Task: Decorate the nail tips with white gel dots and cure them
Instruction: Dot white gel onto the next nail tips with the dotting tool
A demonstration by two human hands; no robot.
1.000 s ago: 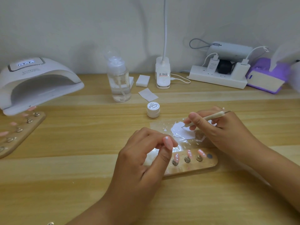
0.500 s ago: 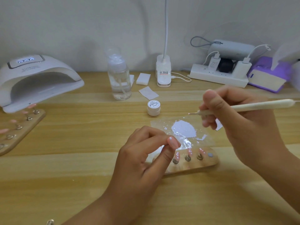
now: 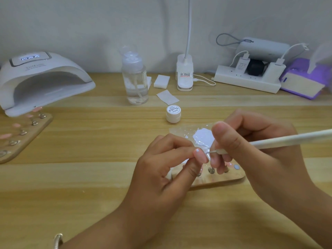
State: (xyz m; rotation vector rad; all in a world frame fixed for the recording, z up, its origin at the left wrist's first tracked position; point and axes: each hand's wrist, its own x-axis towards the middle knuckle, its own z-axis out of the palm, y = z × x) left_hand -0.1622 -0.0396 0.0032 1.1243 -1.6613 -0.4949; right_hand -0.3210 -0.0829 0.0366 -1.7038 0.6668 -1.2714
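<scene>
My left hand (image 3: pixel 161 173) pinches a pink nail tip (image 3: pixel 200 155) between thumb and fingers; one white dot sits at its far end. My right hand (image 3: pixel 251 150) grips a white dotting tool (image 3: pixel 287 140), and its metal point is right beside the held tip. Behind them lies a clear sheet with a smear of white gel (image 3: pixel 203 136). A wooden nail holder (image 3: pixel 219 179) with metal studs lies under my fingers, mostly hidden. A small white gel jar (image 3: pixel 173 113) stands closed further back. The white curing lamp (image 3: pixel 41 81) stands at the far left.
A second wooden holder (image 3: pixel 21 135) with several pink tips lies before the lamp. At the back stand a clear pump bottle (image 3: pixel 135 81), white pads (image 3: pixel 161 81), a desk lamp base (image 3: pixel 184 76), a power strip (image 3: pixel 248 81) and a purple box (image 3: pixel 303 81).
My right hand left the gel smear, lifted, then came down and left, bringing the tool point to the held nail tip. A white dot now shows on that tip.
</scene>
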